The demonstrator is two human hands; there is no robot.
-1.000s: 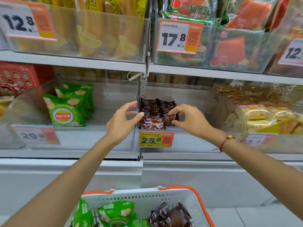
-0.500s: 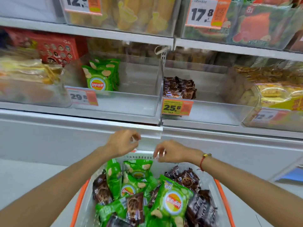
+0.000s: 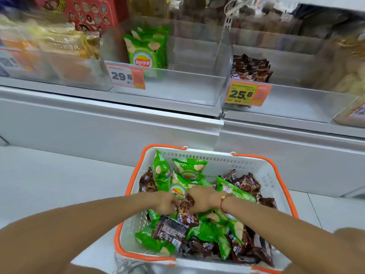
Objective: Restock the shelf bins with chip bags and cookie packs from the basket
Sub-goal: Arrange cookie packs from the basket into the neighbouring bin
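A white basket with orange rim [image 3: 262,175] sits on the floor below the shelf, full of green chip bags [image 3: 189,169] and brown cookie packs [image 3: 246,184]. Both hands are down inside it. My left hand [image 3: 166,202] and my right hand [image 3: 201,200] meet over one brown cookie pack [image 3: 186,211] and their fingers curl onto its top end. On the shelf, a clear bin [image 3: 177,88] holds green chip bags [image 3: 147,48] at its left. The neighbouring clear bin [image 3: 296,97] holds a small pile of brown cookie packs [image 3: 249,69].
Price tags 29.8 [image 3: 125,76] and 25.8 [image 3: 246,94] hang on the bin fronts. Yellow snack packs [image 3: 59,44] fill the bin at the left, pale packs [image 3: 343,72] the one at the right. A red box [image 3: 88,12] stands behind. White floor lies left of the basket.
Both hands left the cookie bin on the shelf, dropped into the basket and closed on a brown cookie pack. The view tilted down toward the basket.
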